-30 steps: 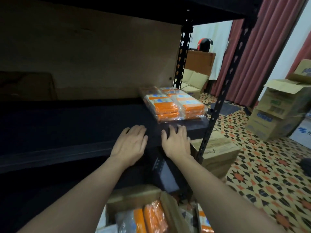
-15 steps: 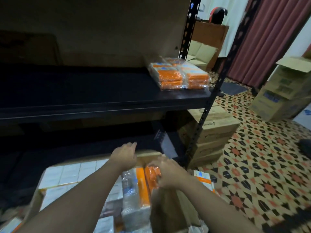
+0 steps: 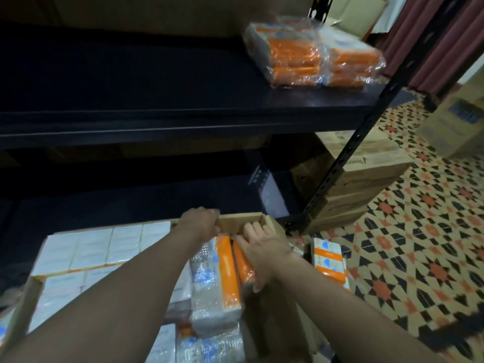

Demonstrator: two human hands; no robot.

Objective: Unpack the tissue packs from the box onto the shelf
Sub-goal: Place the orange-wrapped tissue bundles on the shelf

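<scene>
An open cardboard box (image 3: 251, 221) sits on the floor below the black shelf (image 3: 183, 106). It holds white packs at the left and orange-and-clear wrapped tissue packs (image 3: 222, 279) standing on edge at the right. My left hand (image 3: 201, 224) curls over the far end of that upright pack, fingers down inside the box. My right hand (image 3: 262, 247) grips the orange pack's right side, thumb at its near end. Two wrapped bundles of orange tissue packs (image 3: 311, 56) lie on the shelf at the far right.
Stacked cardboard cartons (image 3: 366, 179) stand behind the shelf's slotted front post (image 3: 348, 155). A loose tissue pack (image 3: 330, 260) lies on the patterned tile floor right of the box. More cartons (image 3: 461, 121) stand at far right, before red curtains.
Both hands left the shelf edge and dropped into the box. They now close on an upright orange pack. My view tilted down toward the box.
</scene>
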